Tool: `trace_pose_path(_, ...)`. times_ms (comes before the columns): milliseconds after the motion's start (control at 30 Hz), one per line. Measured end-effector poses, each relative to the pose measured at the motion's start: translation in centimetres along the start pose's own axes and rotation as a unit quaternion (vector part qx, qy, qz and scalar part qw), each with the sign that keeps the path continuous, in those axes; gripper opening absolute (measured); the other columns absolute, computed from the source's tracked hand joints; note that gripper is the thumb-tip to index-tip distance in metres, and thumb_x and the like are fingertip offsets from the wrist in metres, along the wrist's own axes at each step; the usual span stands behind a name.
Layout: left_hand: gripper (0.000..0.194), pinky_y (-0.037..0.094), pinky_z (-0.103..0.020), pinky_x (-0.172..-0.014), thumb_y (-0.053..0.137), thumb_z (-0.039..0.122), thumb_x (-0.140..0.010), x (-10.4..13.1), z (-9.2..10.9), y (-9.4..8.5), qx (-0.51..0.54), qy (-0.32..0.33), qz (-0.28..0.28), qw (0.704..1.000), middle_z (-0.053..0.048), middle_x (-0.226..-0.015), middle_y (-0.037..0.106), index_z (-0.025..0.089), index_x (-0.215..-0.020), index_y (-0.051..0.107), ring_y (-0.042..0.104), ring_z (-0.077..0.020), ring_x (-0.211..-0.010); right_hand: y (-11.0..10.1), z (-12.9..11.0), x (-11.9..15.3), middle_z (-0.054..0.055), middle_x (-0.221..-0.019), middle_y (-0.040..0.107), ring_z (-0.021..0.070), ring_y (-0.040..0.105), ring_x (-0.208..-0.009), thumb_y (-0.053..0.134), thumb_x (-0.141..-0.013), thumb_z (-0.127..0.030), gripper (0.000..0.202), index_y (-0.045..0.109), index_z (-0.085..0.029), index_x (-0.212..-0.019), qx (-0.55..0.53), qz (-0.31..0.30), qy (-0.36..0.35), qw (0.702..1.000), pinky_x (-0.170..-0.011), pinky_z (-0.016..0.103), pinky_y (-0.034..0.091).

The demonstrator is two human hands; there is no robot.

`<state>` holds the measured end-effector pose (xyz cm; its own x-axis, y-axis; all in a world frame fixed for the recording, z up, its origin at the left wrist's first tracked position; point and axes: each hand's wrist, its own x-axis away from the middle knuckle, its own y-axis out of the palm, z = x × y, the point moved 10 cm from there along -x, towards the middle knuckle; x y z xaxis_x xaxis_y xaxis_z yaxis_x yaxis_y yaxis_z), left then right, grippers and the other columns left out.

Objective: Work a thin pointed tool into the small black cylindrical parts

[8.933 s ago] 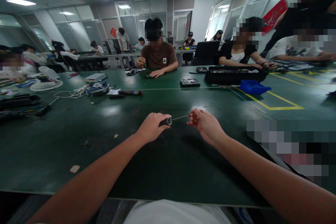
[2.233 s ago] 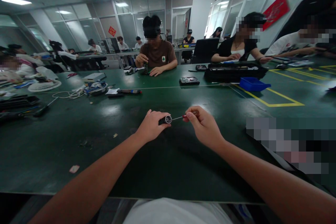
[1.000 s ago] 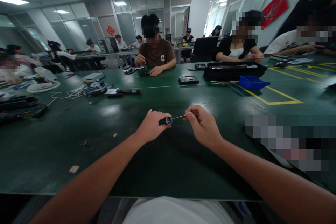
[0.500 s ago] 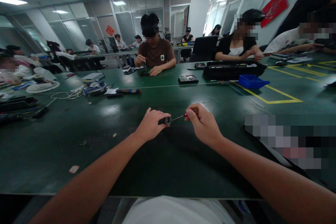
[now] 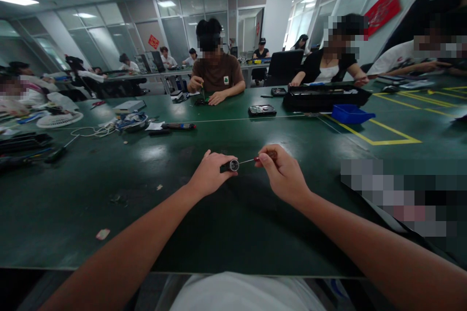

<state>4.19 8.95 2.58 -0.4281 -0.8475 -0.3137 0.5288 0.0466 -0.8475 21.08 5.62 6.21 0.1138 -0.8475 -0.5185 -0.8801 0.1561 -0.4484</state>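
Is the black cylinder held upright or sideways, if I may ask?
Sideways: the left hand holds the black cylinder, its ringed end facing right.

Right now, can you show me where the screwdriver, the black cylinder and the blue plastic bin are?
Screwdriver (image 5: 257, 159): head view, on the red front end of its handle.
Black cylinder (image 5: 226, 167): head view, on its dark side.
Blue plastic bin (image 5: 349, 116): head view, on its wall.

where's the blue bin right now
In the head view, the blue bin sits right of centre on the green table, beyond the right hand, in front of the long black object.
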Motion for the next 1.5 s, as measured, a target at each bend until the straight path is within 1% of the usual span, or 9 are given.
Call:
trace_pose_path(233,0.039,0.020,-0.059,-0.117,0.072,0.038,-0.083,0.0,0.0,0.1,-0.003,0.003,-0.003,1.000,-0.002,-0.121,0.068,0.032,-0.121,0.065,0.058,-0.0248,-0.116,0.3,-0.3,0.0,0.001,-0.076,0.071,0.0169,0.067,-0.064,0.057,-0.093,-0.037,0.017,0.061,-0.022,-0.099,0.015,-0.023,0.007,1.000,-0.060,0.029,0.048)
trace_pose_path(400,0.038,0.021,-0.060,-0.116,0.073,0.036,-0.082,-0.1,0.0,0.1,-0.004,0.002,0.000,1.000,-0.001,-0.121,0.068,0.032,-0.119,0.066,0.058,-0.0253,-0.115,0.3,-1.3,0.0,0.003,-0.088,0.071,0.0178,0.067,-0.077,0.055,-0.093,-0.029,0.014,0.060,-0.021,-0.103,0.016,-0.033,-0.034,0.999,-0.068,0.029,0.049)
trace_pose_path(533,0.038,0.021,-0.060,-0.117,0.073,0.037,-0.082,0.0,0.1,0.2,-0.004,0.000,-0.009,1.000,-0.001,-0.120,0.068,0.032,-0.119,0.066,0.058,-0.0253,-0.115,0.1,-0.9,-0.1,0.000,-0.069,0.063,0.0154,0.057,-0.058,0.048,-0.097,-0.038,0.024,0.064,-0.021,-0.091,0.063,-0.021,-0.015,0.998,-0.054,0.028,0.040)
trace_pose_path(733,0.038,0.022,-0.060,-0.116,0.073,0.037,-0.082,-0.1,-0.1,0.3,-0.009,-0.008,-0.013,1.000,-0.002,-0.119,0.068,0.031,-0.119,0.066,0.058,-0.0252,-0.115,0.2,-1.0,0.0,0.003,-0.084,0.065,0.0170,0.060,-0.071,0.044,-0.097,-0.027,0.020,0.058,-0.019,-0.109,0.059,-0.017,-0.030,0.998,-0.064,0.029,0.043)
trace_pose_path(933,0.036,0.033,-0.052,-0.110,0.072,0.036,-0.083,-0.1,0.3,0.3,-0.013,0.014,-0.023,1.000,-0.003,-0.114,0.070,0.028,-0.118,0.066,0.060,-0.0240,-0.109,0.5,-0.3,0.0,0.001,-0.078,0.065,0.0157,0.054,-0.059,0.042,-0.099,-0.034,0.025,0.059,-0.022,-0.114,0.061,-0.035,0.005,0.997,-0.056,0.030,0.039)
trace_pose_path(1033,0.035,0.040,-0.046,-0.103,0.071,0.037,-0.084,-0.1,0.4,0.2,-0.016,0.019,-0.019,1.000,-0.003,-0.114,0.070,0.028,-0.117,0.067,0.061,-0.0235,-0.106,0.1,0.3,-0.1,0.004,-0.085,0.066,0.0185,0.060,-0.071,0.050,-0.095,-0.032,0.026,0.054,-0.021,-0.118,0.017,-0.012,0.025,0.999,-0.064,0.032,0.045)
trace_pose_path(1167,0.035,0.039,-0.045,-0.103,0.070,0.035,-0.085,0.0,0.7,0.0,-0.017,0.023,-0.016,0.999,-0.003,-0.115,0.069,0.027,-0.119,0.066,0.060,-0.0231,-0.106,0.8,2.8,-0.6,0.004,-0.082,0.065,0.0194,0.063,-0.076,0.053,-0.092,-0.041,0.022,0.061,-0.021,-0.096,-0.117,-0.012,0.099,0.988,-0.073,0.036,0.051)
trace_pose_path(1300,0.039,0.034,-0.047,-0.108,0.068,0.032,-0.087,0.1,0.8,-0.4,-0.013,0.030,0.005,0.999,-0.004,-0.120,0.067,0.028,-0.125,0.062,0.057,-0.0233,-0.114,1.5,7.1,-0.5,0.002,-0.076,0.061,0.0167,0.061,-0.066,0.054,-0.088,-0.048,0.027,0.057,-0.022,-0.085,-0.303,0.038,0.233,0.923,-0.069,0.038,0.056)
trace_pose_path(1500,0.036,0.029,-0.055,-0.110,0.070,0.031,-0.085,-0.1,0.1,0.1,-0.025,0.005,-0.018,1.000,-0.003,-0.117,0.068,0.029,-0.121,0.064,0.057,-0.0248,-0.113,1.2,7.1,-0.8,0.002,-0.082,0.062,0.0150,0.061,-0.070,0.058,-0.087,-0.049,0.028,0.058,-0.021,-0.088,-0.269,0.055,0.191,0.942,-0.069,0.034,0.056)
